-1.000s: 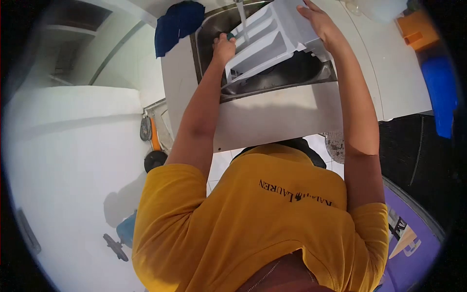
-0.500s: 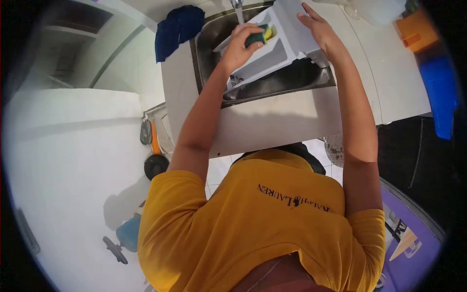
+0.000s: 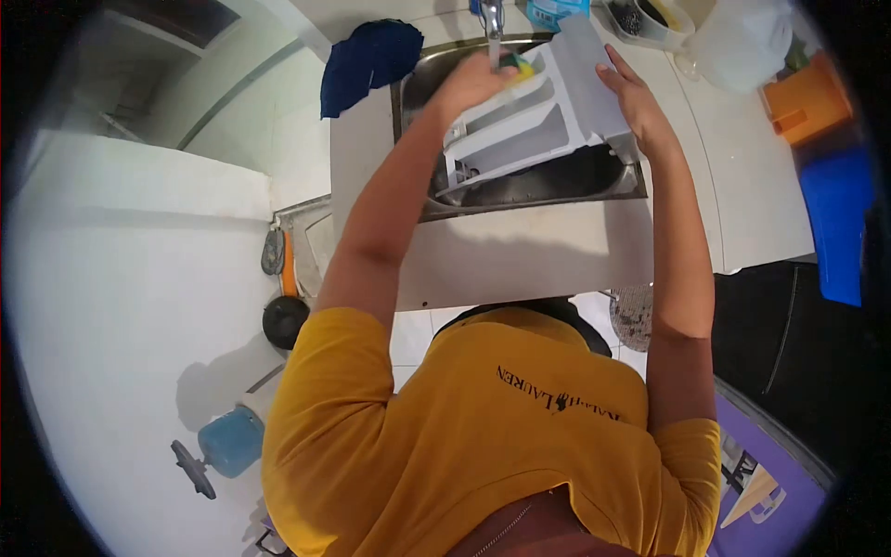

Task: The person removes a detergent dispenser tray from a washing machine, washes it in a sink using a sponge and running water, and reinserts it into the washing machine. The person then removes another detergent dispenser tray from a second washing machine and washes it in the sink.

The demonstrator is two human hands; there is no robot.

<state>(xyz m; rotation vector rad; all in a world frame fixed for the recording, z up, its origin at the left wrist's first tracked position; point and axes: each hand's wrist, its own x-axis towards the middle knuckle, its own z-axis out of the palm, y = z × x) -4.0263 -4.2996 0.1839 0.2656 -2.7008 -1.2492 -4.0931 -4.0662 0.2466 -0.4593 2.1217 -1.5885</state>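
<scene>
A white and grey plastic drawer with several long compartments lies tilted over the metal sink. Water runs from the faucet just above its far compartment. Closed round a green and yellow sponge, my left hand is at that far compartment, slightly blurred. My right hand grips the drawer's grey front panel at its right end, with the thumb and fingers along the edge.
A dark blue cloth hangs at the sink's left corner. Behind the sink are a blue packet and a clear container. To the right stand a translucent jug, an orange holder and a blue container.
The sponge in my left hand has come up from the drawer's left end to its far compartment. My right hand keeps its hold. The whole view has shifted, showing more behind the sink.
</scene>
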